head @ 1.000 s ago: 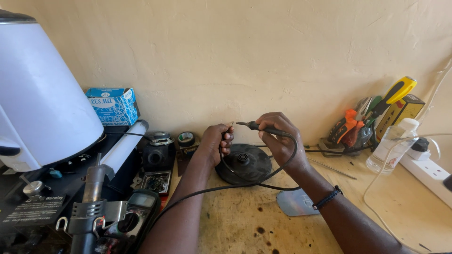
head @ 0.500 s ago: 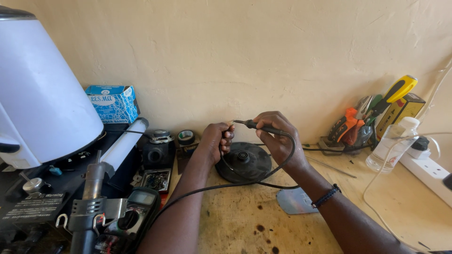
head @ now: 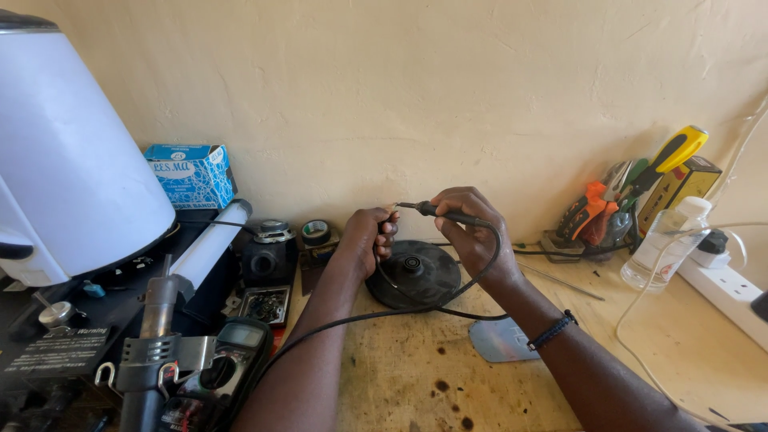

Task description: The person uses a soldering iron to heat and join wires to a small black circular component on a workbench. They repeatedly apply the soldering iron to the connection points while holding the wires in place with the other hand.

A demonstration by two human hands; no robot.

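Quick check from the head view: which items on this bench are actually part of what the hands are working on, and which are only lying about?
In use:
right hand gripping the black soldering iron
left hand pinched at the iron's tip
black cord
round black kettle base under the hands

Lying about:
white kettle
blue box
tape roll
multimeter
plastic bottle
power strip

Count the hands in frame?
2. Left hand closed above the black round base; right hand grips a black soldering iron just right of it. No others visible.
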